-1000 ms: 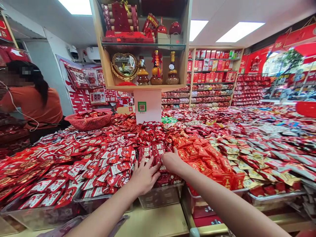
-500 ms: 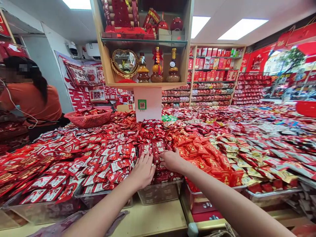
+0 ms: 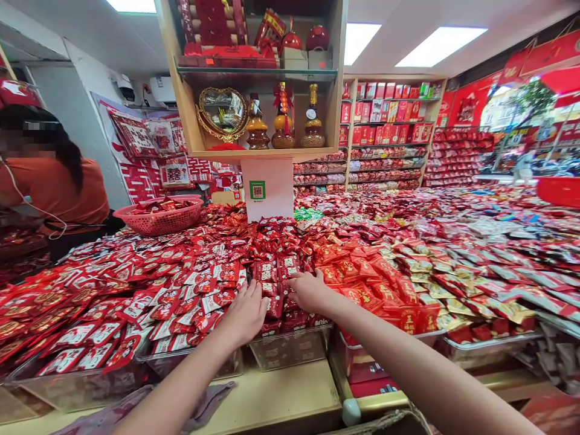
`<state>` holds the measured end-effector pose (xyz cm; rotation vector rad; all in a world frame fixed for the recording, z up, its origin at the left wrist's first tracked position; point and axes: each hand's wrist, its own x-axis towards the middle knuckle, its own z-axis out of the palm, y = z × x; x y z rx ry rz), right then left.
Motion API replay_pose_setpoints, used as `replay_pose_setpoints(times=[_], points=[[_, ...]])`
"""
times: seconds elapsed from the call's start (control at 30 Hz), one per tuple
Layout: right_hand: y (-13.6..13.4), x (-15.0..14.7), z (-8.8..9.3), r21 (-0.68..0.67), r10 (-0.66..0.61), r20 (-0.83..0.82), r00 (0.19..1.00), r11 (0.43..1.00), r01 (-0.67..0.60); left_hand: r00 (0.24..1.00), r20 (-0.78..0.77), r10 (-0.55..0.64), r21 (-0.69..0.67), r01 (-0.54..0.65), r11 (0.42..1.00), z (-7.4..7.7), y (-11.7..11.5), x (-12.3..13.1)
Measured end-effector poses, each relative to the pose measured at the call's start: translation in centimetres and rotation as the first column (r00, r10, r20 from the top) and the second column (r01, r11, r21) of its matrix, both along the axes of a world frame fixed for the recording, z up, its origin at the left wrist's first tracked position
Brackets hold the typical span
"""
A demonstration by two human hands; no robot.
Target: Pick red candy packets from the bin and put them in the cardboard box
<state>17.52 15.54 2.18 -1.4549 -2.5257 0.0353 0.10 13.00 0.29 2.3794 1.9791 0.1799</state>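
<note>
My left hand (image 3: 245, 313) lies palm down, fingers stretched out, on dark red candy packets (image 3: 270, 284) heaped in a clear plastic bin (image 3: 290, 348). My right hand (image 3: 309, 290) rests on the same heap just to the right, fingers spread flat over the packets. Neither hand grips anything that I can see. Red-and-white packets (image 3: 199, 296) fill the bin to the left, and bright red-and-gold packets (image 3: 362, 281) fill the bin to the right.
A pink basket (image 3: 158, 219) of packets stands at the back left, near a person in an orange shirt (image 3: 54, 187). A white pillar with a QR code (image 3: 266, 190) carries a wooden shelf (image 3: 258, 154) of ornaments. A wooden counter edge (image 3: 281, 399) runs below the bins.
Both hands have slid slightly left and nearer along the dark red heap. The view has tipped a little, and the person at the left stays bent over the display.
</note>
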Motion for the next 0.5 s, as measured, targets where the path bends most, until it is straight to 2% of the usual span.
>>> replay_pose_setpoints(times=[0.23,0.4,0.5], points=[[0.0,-0.4,0.0,0.039,0.022,-0.021,1.000,0.999,-0.022,1.000,0.003,0.002,-0.029,-0.002,1.000,-0.5,-0.2,-0.4],[-0.9,-0.9,-0.1,0.021,0.210,-0.011,0.978,0.978,-0.210,0.999,-0.004,0.046,-0.038,-0.046,0.998,-0.5,-0.5,-0.3],[-1.2,-1.2,-0.7,0.014,0.245,0.000,0.970,0.969,-0.245,0.998,-0.014,0.064,-0.042,-0.064,0.997,-0.4,-0.7,-0.1]])
